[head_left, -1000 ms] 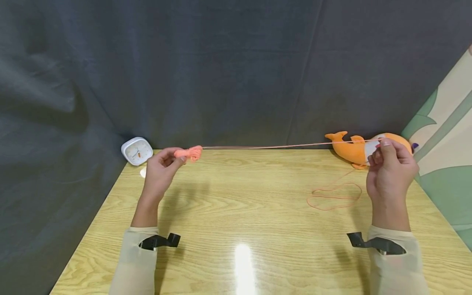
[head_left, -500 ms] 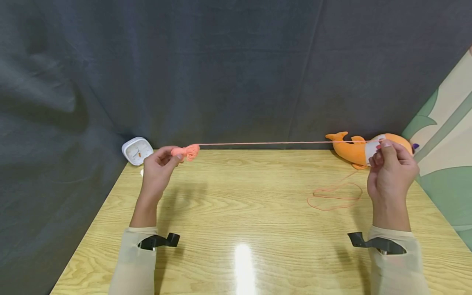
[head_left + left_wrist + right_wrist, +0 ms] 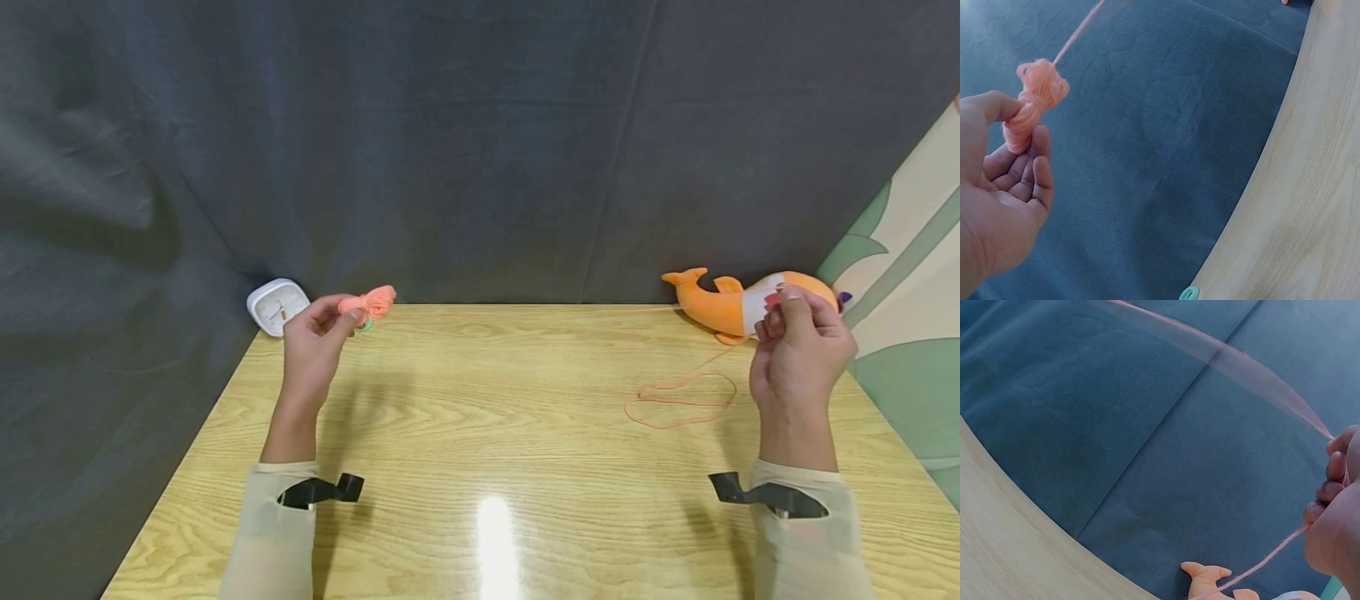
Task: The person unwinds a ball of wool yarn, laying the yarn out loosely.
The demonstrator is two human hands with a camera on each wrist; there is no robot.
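Yarn bundle [image 3: 1035, 94], coral pink and fuzzy — cinched round its middle, loops puffing out at one end — is up in the air toward the far left of the wood-grain table [image 3: 487, 417], pinched by the thumb and fingers of the left hand [image 3: 313, 342]. One strand [image 3: 1079, 32] runs from it to the right hand [image 3: 798, 354], well apart, whose curled fingers grip it; that span is blurred. More strand trails down into a loose loop on the tabletop — near an orange-and-white plush whale [image 3: 707, 313]. Behind the left hand sits a white clock [image 3: 273, 307], backed by a dark curtain [image 3: 450, 150].
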